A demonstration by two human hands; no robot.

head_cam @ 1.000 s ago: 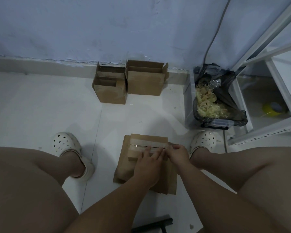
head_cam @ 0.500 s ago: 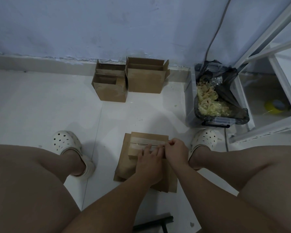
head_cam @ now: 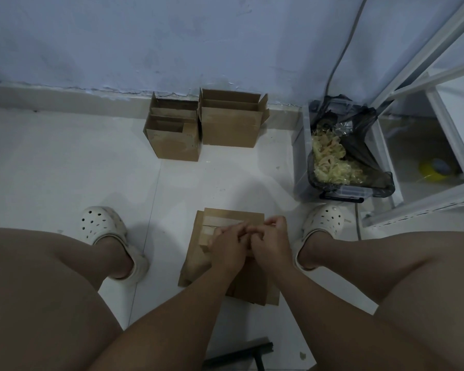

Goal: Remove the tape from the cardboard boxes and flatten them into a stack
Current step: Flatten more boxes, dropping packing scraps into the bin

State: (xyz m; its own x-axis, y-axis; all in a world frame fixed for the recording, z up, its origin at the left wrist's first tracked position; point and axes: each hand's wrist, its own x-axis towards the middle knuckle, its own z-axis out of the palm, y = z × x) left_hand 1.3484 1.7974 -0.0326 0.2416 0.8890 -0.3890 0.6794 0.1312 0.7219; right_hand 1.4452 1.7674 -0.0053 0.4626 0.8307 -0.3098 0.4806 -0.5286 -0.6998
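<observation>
Cardboard box [head_cam: 209,238], small and taped, sits on top of the flattened stack [head_cam: 252,289] mid-floor, between the left clog [head_cam: 102,226] and right clog [head_cam: 323,223]. Tape strip [head_cam: 225,220] runs across the box top. Left hand [head_cam: 227,246] lies on the box, fingers fairly straight, pressing down. Right hand [head_cam: 272,243] is touching the left, fingers curled tight at the strip's right end; can't tell if it actually pinches the tape. Two open boxes [head_cam: 229,127] stand side by side at the floor's wall edge. Bin [head_cam: 303,167] with a black bag full of crumpled tape [head_cam: 332,162] is toward the far right corner.
</observation>
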